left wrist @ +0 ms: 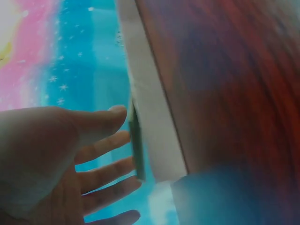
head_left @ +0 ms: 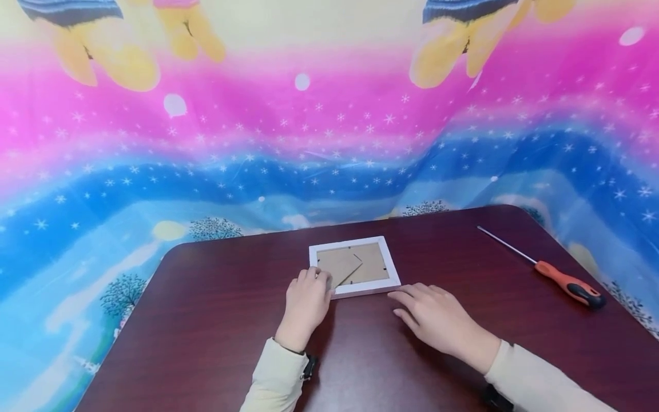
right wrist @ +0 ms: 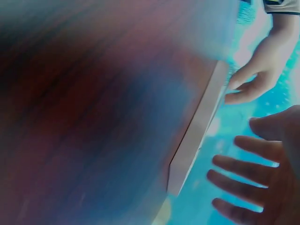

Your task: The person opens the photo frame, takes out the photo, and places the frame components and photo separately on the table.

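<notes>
A white picture frame (head_left: 391, 269) lies on the table with its brown backing (head_left: 376, 260) up. Several small dark tabs sit along the backing's edges. A brown stand flap (head_left: 340, 266) runs slantwise across it, its near end partly hidden by my left hand (head_left: 307, 297). That hand is over the frame's front left corner. In the left wrist view, its fairly straight fingertips are at the slightly raised flap (left wrist: 136, 145), with the thumb close by. Near the front right corner is my right hand (head_left: 437, 317), fingers spread loosely, holding nothing.
A screwdriver (head_left: 561, 277) with an orange and black handle lies at the right on the dark reddish-brown table (head_left: 231, 286). Behind and beside the table hangs a colourful printed cloth (head_left: 309, 143). Both sleeves (head_left: 278, 372) are pale.
</notes>
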A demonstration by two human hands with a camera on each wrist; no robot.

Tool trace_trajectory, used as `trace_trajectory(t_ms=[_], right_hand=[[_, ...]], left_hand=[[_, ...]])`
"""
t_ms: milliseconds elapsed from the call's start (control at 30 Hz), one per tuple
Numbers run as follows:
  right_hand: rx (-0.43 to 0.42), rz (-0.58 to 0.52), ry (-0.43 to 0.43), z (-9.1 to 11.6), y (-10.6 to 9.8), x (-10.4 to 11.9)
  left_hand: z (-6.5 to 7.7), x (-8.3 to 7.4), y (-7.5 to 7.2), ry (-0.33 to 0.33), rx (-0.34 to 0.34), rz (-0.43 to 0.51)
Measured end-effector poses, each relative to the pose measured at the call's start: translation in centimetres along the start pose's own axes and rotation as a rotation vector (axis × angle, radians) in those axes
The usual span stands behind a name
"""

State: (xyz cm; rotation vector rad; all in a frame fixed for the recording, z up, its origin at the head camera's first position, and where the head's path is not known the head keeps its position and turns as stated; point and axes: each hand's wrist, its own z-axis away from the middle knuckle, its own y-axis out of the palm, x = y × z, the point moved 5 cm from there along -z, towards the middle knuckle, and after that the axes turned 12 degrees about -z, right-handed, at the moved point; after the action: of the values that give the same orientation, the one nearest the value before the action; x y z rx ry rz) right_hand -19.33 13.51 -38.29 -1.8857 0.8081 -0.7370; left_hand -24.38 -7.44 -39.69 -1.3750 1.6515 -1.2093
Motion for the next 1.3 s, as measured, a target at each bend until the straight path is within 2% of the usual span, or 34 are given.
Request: trace_trajectory(t_ms=[267, 400, 500, 667, 767, 900, 1033, 1300], right_hand=[[-0.028, -0.019, -0.139, 1.3, -1.5, -3.9], [-0.048, -0.024, -0.237, 2.3, -3.0, -6.0], [-0.054, -0.012, -0.255, 2.7, -4.3, -7.3], [-0.01, 0.036, -0.161, 3.1, -5.4, -10.6], [0.018, 0.059, -0.133, 3.2, -5.6, -12.7], [0.014, 0.058, -0.097, 3.3, -6.4, -15.1], [0.009, 0.047, -0.025, 3.1, -7.6, -17.3], [0.08, 0.057, 0.148, 3.1, -8.8, -20.9]], left_hand=[[0.2, 1.2, -0.6, -0.032, 0.021, 0.053], [0.2, 1.8, -0.6, -0.065, 0.057, 0.094], [0.3, 2.2, -0.5, -0.077, 0.077, 0.113], [0.3, 2.5, -0.2, -0.081, 0.125, 0.117], [0.3, 2.7, -0.1, -0.084, 0.153, 0.134], [0.3, 2.9, -0.1, -0.085, 0.161, 0.154], [0.2, 3.2, 0.1, -0.083, 0.147, 0.152], [0.4, 4.0, 0.8, -0.112, 0.221, 0.156]])
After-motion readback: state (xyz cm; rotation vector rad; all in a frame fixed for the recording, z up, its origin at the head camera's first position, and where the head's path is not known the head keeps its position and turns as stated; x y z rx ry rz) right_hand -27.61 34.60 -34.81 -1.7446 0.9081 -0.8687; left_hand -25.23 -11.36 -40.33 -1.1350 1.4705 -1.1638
